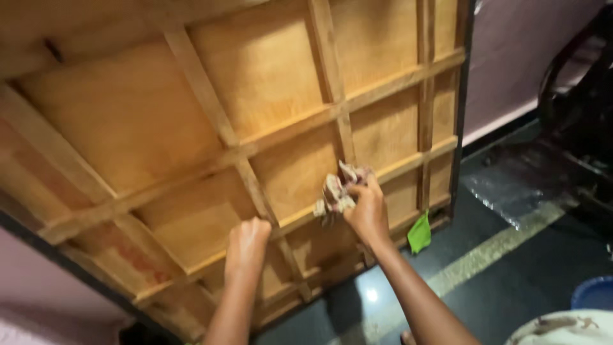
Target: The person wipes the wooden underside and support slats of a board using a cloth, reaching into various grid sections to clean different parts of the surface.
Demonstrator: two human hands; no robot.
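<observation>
Fingers (365,195) round crumpled cloth (336,191), w/ frame (287,134) behind.

This is looking like a room in a home. A large wooden panel (255,128) with a grid of battens is leaning against a pale pink wall (523,57). A dark polished floor (511,268) with a light stripe is reflecting light, and a blue tub (594,292) is sitting at its edge.

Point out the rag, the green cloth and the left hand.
rag (337,190), head view, crumpled middle above the right hand.
green cloth (419,234), head view, its centre by the wooden frame.
left hand (248,239), head view, back of fist.
</observation>
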